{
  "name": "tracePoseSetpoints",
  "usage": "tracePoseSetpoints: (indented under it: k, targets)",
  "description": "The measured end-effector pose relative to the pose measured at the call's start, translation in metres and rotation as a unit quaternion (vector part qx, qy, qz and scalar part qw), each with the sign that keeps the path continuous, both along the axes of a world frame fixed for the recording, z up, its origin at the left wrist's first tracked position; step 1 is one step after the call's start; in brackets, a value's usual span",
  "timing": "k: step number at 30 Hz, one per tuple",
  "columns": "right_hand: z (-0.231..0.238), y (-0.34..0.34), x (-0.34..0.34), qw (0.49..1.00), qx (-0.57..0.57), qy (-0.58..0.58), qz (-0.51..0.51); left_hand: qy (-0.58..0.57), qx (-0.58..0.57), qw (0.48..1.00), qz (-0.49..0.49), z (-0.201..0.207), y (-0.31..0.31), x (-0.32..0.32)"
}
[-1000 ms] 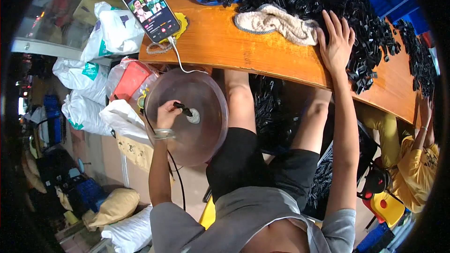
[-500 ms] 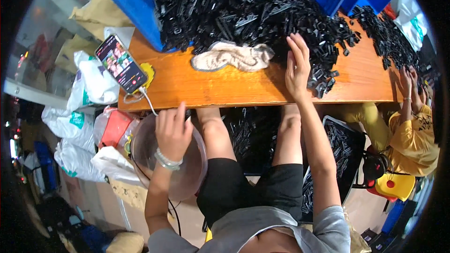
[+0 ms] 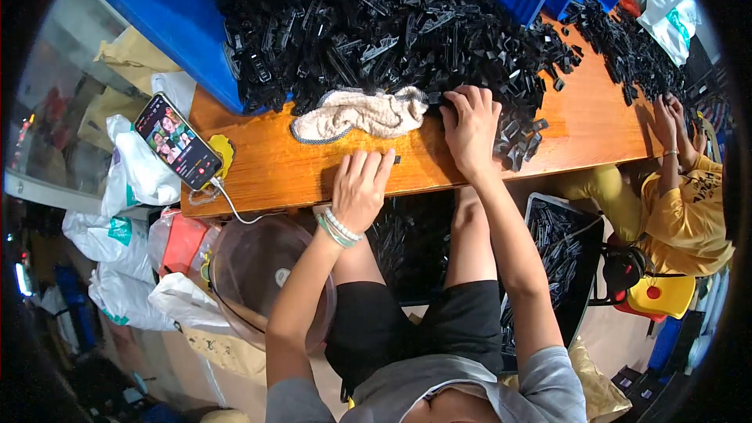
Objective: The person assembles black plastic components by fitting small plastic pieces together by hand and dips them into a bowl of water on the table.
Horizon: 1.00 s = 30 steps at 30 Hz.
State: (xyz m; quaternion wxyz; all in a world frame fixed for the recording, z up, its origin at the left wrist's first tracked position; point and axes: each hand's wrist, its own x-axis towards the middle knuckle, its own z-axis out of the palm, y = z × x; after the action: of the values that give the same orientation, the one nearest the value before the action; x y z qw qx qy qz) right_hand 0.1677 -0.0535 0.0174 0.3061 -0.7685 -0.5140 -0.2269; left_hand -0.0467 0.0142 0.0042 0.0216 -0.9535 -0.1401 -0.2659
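Observation:
My left hand (image 3: 363,182) rests at the table's front edge, fingers stretched forward over the wood. A small black piece (image 3: 397,160) lies beside its index fingertip; the thumb is hidden. My right hand (image 3: 472,127) is bent at the near edge of a pile of black plastic pieces (image 3: 519,141), its fingers curled down. Whatever is under those fingertips is hidden. Just left of that hand lies a crumpled off-white cloth (image 3: 356,115) with a dark edge. Behind it rises a large heap of black plastic parts (image 3: 360,27), spilling out of a blue bin (image 3: 168,19).
A lit phone (image 3: 177,141), cable plugged in, leans at the table's left end. Below stands a translucent bucket (image 3: 262,266). White plastic bags (image 3: 125,274) crowd the left. To the right sits a person in yellow (image 3: 685,211), hands at another black pile (image 3: 627,47).
My left hand has moved from above the bucket to the tabletop. My right hand has come down and curled its fingers at the pile. The view has shifted slightly.

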Motion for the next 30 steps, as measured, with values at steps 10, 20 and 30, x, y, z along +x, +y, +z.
tracePoseSetpoints:
  k: [10,20,30]
  targets:
    - [0.006,-0.030,-0.039,0.948,0.045,0.258,0.181,-0.182,-0.189,0.964,0.046,0.015,-0.003,-0.016]
    - [0.007,-0.058,-0.076,0.917,-0.046,0.363,0.156,-0.132,-0.282,0.950,-0.004,0.005,0.017,-0.020]
    - [0.004,-0.038,-0.080,0.942,-0.042,0.281,0.180,-0.116,-0.289,0.950,-0.033,0.008,0.021,-0.015]
